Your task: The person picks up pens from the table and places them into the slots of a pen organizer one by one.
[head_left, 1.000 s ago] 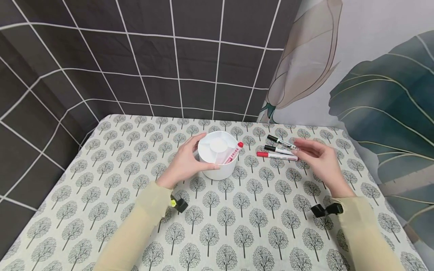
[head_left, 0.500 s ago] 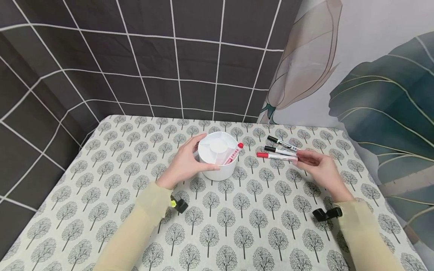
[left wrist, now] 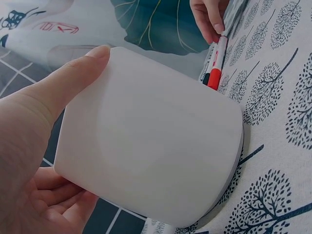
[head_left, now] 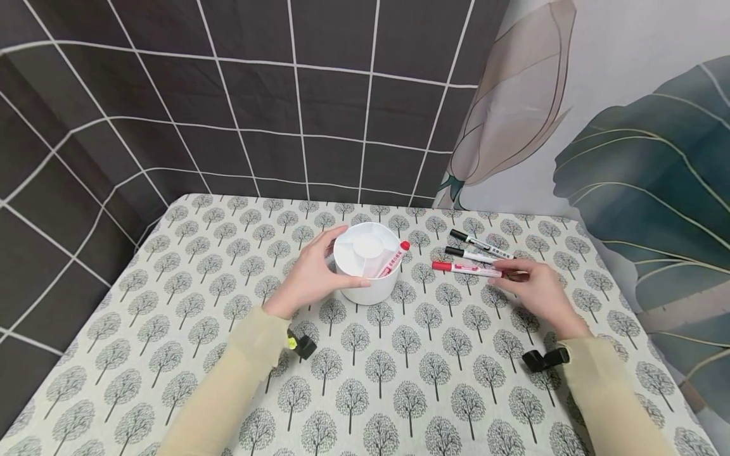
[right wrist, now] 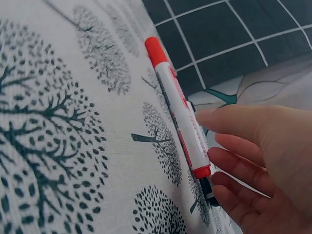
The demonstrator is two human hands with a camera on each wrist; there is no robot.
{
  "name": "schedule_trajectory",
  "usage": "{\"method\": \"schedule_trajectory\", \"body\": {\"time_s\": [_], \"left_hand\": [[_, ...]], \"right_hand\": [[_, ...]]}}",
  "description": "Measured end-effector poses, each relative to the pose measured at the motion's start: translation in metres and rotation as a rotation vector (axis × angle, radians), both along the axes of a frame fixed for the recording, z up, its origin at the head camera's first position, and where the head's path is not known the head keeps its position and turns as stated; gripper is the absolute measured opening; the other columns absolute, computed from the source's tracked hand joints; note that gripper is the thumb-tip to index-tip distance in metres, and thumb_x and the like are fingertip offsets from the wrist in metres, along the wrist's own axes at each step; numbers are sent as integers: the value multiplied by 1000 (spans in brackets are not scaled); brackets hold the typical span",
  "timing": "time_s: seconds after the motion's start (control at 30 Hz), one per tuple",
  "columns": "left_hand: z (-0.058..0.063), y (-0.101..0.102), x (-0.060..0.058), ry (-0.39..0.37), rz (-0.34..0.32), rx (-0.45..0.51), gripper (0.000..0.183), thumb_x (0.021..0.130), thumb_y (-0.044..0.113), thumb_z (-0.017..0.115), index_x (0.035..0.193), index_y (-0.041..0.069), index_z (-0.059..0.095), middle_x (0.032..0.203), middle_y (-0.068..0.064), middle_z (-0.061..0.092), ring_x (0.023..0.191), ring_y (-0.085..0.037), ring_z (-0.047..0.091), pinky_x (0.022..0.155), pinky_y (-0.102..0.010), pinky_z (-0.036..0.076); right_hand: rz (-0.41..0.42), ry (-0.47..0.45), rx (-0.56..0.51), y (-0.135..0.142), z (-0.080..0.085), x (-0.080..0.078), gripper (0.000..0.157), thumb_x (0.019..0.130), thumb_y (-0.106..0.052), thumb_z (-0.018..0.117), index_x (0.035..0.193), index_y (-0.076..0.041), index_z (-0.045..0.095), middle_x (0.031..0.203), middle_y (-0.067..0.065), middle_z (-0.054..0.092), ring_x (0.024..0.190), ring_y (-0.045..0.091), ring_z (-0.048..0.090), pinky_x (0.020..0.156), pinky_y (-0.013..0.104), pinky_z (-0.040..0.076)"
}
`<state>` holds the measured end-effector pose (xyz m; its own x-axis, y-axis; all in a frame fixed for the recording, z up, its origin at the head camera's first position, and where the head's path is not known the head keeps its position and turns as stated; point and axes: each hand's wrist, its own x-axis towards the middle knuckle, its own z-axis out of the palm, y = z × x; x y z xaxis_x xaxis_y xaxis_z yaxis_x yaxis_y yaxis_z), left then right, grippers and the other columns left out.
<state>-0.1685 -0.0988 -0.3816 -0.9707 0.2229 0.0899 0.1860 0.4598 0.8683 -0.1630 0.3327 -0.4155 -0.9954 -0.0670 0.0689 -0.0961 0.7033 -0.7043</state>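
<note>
My left hand (head_left: 310, 272) grips a white round, divided pen holder (head_left: 367, 291), thumb on the near side and fingers around its far left side. A red-capped marker (head_left: 393, 261) leans inside it. My right hand (head_left: 538, 288) pinches the tail end of a red whiteboard marker (head_left: 464, 269) lying on the cloth, finger above it and thumb below. In the right wrist view the thumb and fingertips (right wrist: 214, 153) are right at this marker's side. Beyond it lie two black-capped markers (head_left: 473, 254), (head_left: 481, 244), their tail ends close to the right hand.
A tree-patterned cloth (head_left: 353, 373) covers the table. Dark gridded fabric (head_left: 245, 95) stands behind and to the left. At the right hangs a pale curtain with large leaves (head_left: 656, 158).
My right hand has moved from over the black markers toward me, onto the red marker's tail. That marker has shifted slightly toward me. The left hand and pen holder stay put.
</note>
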Motion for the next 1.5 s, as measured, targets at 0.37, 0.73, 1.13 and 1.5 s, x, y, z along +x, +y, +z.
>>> {"method": "schedule_trajectory", "body": {"time_s": [0.37, 0.73, 1.13, 1.5], "left_hand": [[0, 2, 0, -4, -2, -1, 117, 59, 47, 99, 156, 16, 40, 154, -6, 44, 137, -31, 47, 112, -45, 41], [-1, 1, 1, 4, 2, -4, 119, 57, 50, 99, 155, 17, 41, 154, -4, 44, 136, -30, 47, 112, -46, 41], [-4, 0, -1, 28, -1, -30, 122, 56, 56, 97, 156, 16, 40, 153, -4, 45, 137, -28, 45, 112, -49, 40], [-3, 0, -1, 25, 0, -23, 122, 56, 57, 97, 156, 17, 40, 153, -3, 45, 138, -27, 45, 113, -49, 39]], "right_hand": [[78, 50, 81, -5, -6, -1, 27, 84, -8, 84, 110, -4, 77, 99, 13, 70, 77, 18, 64, 61, 22, 54], [53, 38, 35, -7, -5, 3, 25, 87, -11, 82, 110, -5, 76, 96, 12, 70, 69, 19, 63, 55, 25, 55], [-103, 106, -77, -16, 30, 12, 31, 94, -27, 77, 117, -8, 74, 104, -1, 72, 87, 10, 64, 61, 20, 51], [-133, 288, -233, -28, 70, 14, 26, 91, -14, 79, 113, -1, 75, 100, -8, 72, 89, 8, 64, 74, 12, 50]]}}
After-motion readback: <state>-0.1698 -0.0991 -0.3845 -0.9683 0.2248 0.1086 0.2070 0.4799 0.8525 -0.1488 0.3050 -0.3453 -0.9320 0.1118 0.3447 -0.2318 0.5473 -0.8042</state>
